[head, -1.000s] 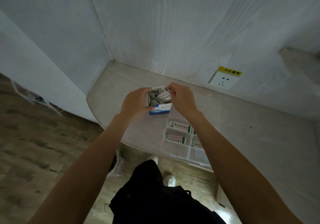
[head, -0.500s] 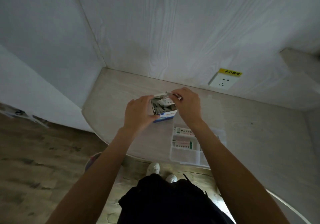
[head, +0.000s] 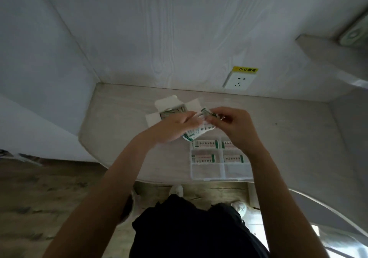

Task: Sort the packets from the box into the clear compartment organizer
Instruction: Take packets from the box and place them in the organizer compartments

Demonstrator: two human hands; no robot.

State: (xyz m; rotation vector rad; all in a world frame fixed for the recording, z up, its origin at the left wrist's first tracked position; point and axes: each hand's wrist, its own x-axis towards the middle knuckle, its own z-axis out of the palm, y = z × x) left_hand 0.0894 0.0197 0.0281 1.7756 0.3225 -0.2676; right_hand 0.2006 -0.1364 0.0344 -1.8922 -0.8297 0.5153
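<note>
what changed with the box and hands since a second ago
The box has been let go and now sits open on the table. Both the left hand and right hand came off it toward the organizer and now hold packets above it. The organizer's filled compartments look unchanged.

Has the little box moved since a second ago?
Yes. The box, earlier held up between both hands, now sits open on the tabletop, left of and beyond the organizer.

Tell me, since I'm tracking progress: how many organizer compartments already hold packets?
4: far-left, far-right, middle-left and middle-right of the organizer. The two nearest look empty. The right hand partly hides the far-right one.
</note>
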